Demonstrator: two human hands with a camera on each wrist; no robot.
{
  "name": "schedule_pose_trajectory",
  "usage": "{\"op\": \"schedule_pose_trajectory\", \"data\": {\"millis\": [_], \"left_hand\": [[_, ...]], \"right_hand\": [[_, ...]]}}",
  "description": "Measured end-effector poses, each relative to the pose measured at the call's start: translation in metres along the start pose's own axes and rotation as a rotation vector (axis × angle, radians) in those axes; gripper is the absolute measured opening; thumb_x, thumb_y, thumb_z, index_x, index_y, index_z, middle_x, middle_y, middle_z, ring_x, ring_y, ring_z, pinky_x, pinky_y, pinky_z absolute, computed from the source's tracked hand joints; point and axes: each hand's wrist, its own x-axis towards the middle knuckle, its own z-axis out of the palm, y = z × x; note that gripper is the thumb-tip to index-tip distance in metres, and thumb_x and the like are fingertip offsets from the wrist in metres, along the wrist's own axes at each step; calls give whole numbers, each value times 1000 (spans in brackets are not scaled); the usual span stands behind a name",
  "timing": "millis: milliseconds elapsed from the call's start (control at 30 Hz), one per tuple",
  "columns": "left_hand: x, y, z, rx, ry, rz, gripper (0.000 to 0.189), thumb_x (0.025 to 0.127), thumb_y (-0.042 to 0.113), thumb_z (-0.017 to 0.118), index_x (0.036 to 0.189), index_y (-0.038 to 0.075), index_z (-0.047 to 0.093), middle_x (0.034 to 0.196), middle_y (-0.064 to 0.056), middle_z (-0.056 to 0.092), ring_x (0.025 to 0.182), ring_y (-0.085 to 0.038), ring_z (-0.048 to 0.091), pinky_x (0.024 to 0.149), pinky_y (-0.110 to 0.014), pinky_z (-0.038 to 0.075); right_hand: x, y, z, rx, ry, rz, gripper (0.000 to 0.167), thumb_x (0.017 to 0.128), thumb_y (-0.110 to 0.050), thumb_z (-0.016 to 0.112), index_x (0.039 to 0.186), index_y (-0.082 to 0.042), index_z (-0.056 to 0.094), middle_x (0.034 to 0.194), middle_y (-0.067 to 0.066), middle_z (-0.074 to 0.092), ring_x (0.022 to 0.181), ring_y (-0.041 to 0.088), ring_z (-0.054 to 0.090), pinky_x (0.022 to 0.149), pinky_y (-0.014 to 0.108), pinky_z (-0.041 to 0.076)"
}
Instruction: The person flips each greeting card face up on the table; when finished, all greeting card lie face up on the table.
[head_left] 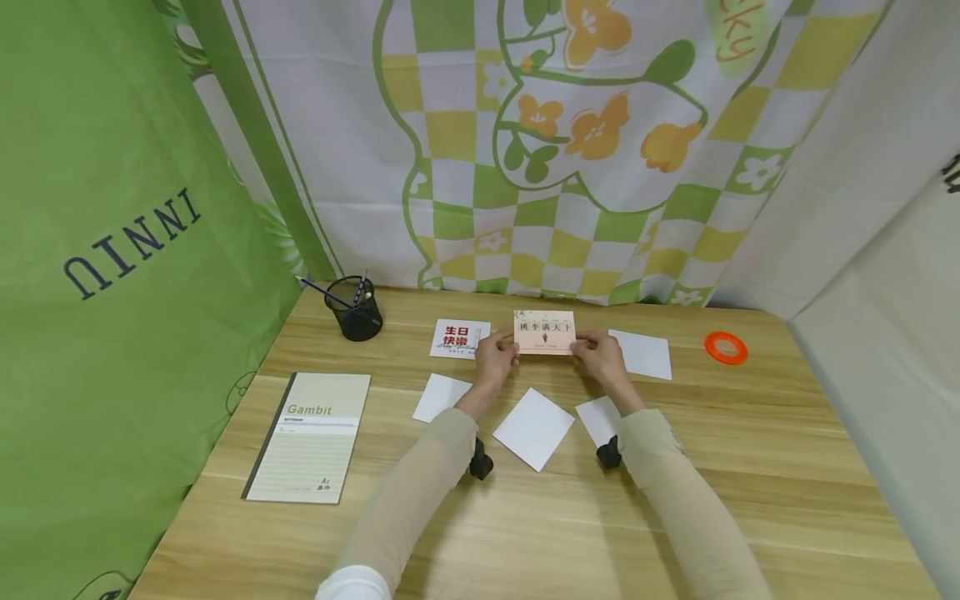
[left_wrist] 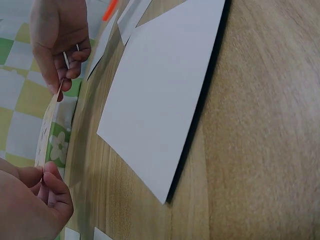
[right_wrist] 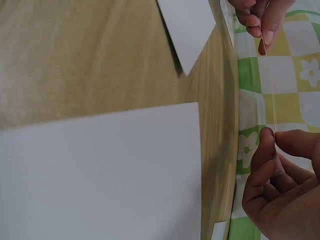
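A pale pink card printed with a row of Chinese characters is held up near the back of the table. My left hand pinches its left edge between thumb and fingers, and my right hand pinches the right edge. In the left wrist view the card appears almost edge-on between both hands. The right wrist view shows it as a thin line, with the right hand gripping one end. A white card with red characters lies just left of my left hand.
Blank white cards lie around the arms: one in the middle, others at left, right and back right. An orange ring lies farther right. A notebook and a black mesh pen cup stand at left.
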Motion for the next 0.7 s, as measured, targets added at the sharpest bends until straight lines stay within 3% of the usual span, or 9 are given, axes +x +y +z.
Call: {"op": "schedule_pose_trajectory", "data": {"millis": [300, 567, 700], "left_hand": [[0, 1, 0, 8, -74, -82, 44, 88, -10, 57, 131, -4, 54, 78, -3, 48, 65, -14, 59, 59, -21, 52], [0, -4, 0, 17, -73, -113, 45, 87, -11, 56, 131, -2, 55, 76, -5, 53, 58, -11, 56, 52, -17, 47], [2, -4, 1, -4, -67, -100, 41, 87, -11, 56, 128, -5, 57, 77, -12, 59, 56, -11, 55, 51, -18, 47]], "right_hand": [[1, 7, -1, 53, -31, 62, 42, 92, -3, 60, 131, 7, 51, 83, 13, 65, 65, 13, 62, 54, 19, 50], [-2, 12, 0, 86, -37, 26, 40, 89, -2, 63, 125, 11, 54, 71, 12, 65, 56, 11, 60, 49, 17, 45], [0, 10, 3, 42, -11, 45, 36, 91, -2, 61, 123, 11, 56, 83, 21, 69, 64, 14, 64, 52, 16, 46]]}}
